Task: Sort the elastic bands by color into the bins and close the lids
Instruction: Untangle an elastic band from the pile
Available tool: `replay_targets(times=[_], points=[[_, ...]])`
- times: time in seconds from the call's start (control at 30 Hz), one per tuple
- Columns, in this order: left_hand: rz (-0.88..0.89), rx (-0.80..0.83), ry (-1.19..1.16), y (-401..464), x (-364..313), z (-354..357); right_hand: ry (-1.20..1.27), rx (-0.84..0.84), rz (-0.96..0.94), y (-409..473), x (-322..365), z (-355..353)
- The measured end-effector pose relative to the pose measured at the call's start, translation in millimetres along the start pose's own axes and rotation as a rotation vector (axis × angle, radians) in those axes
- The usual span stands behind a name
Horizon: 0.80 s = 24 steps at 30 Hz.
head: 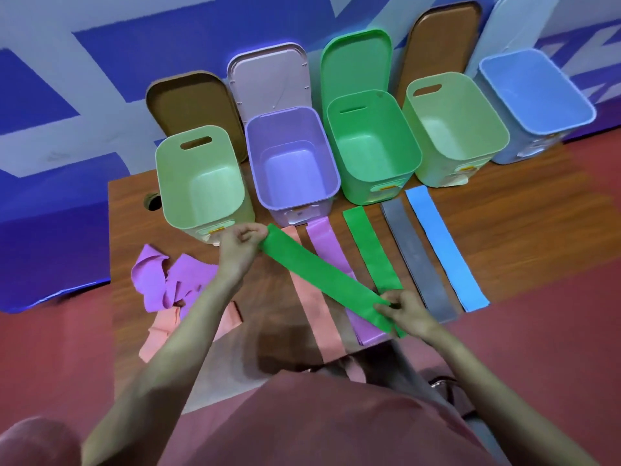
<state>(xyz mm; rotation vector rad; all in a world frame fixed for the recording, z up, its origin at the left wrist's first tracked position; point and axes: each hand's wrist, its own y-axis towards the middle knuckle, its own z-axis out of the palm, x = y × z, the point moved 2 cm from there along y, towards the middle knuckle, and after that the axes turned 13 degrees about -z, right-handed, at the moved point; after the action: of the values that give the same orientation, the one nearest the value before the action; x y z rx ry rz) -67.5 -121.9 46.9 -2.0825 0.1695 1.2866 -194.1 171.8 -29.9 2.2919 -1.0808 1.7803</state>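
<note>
A wooden table (504, 210) stands on a red floor (554, 348) against a blue-and-white wall (84, 62). Just in front of the purple bin (290, 159), the left hand (240, 245) and right hand (405, 312) each pinch an end of a green band (322, 275), stretched flat. The table's near edge is hidden behind the person's pink shirt (319, 425).
</note>
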Motion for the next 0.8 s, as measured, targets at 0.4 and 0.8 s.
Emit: replay_targets(times=[0.4,0.8], points=[[0.432,0.017,0.569,7.7,-53.3,106.4,0.029,-0.340,0.178,-37.4,-55.0,-34.4],[0.459,-0.041,0.645,39.8,-39.3,188.3,-0.050,-0.355,0.316,-29.5,-62.4,-28.7]])
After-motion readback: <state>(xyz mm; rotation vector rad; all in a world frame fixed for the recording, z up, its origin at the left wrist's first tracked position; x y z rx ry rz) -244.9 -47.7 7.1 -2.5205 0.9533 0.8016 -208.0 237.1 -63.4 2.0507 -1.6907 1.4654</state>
